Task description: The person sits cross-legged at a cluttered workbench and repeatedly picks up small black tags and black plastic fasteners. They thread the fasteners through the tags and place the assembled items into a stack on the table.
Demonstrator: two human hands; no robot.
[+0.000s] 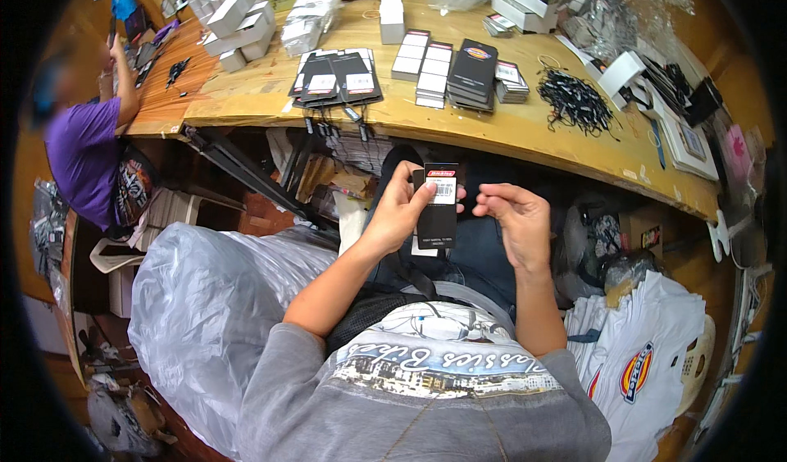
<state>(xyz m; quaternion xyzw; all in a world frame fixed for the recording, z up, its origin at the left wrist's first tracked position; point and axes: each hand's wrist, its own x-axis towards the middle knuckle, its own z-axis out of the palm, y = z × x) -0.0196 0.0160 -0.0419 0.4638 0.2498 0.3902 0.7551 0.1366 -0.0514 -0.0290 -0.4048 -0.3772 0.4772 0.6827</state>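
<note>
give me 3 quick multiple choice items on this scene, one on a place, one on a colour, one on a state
1. Where is the pile of black cords?
A. on the wooden table
B. on the person's lap
C. in the plastic bag

2. What colour is the co-worker's shirt?
A. green
B. purple
C. white

3. What is the left hand doing?
A. resting flat on the table
B. hanging free with nothing in it
C. holding a black hang tag

Answers: 1 A, the cords lie on the tabletop at right. 2 B, the sleeve and back are purple. 3 C, its fingers wrap the tag's edge.
</note>
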